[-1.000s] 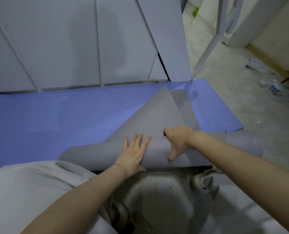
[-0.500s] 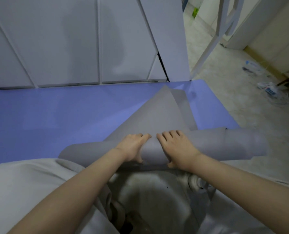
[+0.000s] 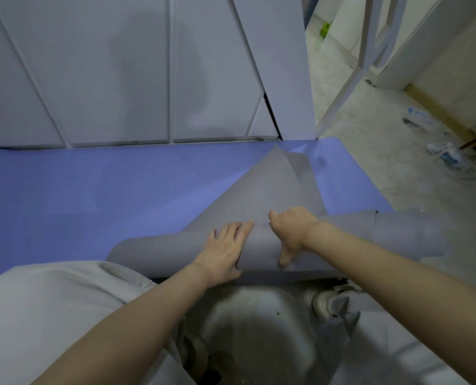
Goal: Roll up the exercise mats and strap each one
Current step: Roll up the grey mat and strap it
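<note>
A blue exercise mat (image 3: 92, 195) with a grey underside lies on the floor along the wall. Its near right part is rolled into a grey tube (image 3: 392, 234) lying crosswise in front of me, and a triangular grey flap (image 3: 267, 190) rises from the roll toward the wall. My left hand (image 3: 225, 248) lies flat on the roll with straight fingers. My right hand (image 3: 289, 232) grips the roll just to the right, fingers curled over the top and thumb down the near side.
White wall panels (image 3: 120, 73) stand right behind the mat. To the right is bare concrete floor (image 3: 370, 151) with plastic bottles and litter (image 3: 445, 154) and a white frame (image 3: 370, 48). My knees and a shoe (image 3: 334, 301) are just below the roll.
Half a second ago both hands were curled over the top of the roll. Now my left hand is flat on it and my right hand grips it with thumb down, much as one second ago.
</note>
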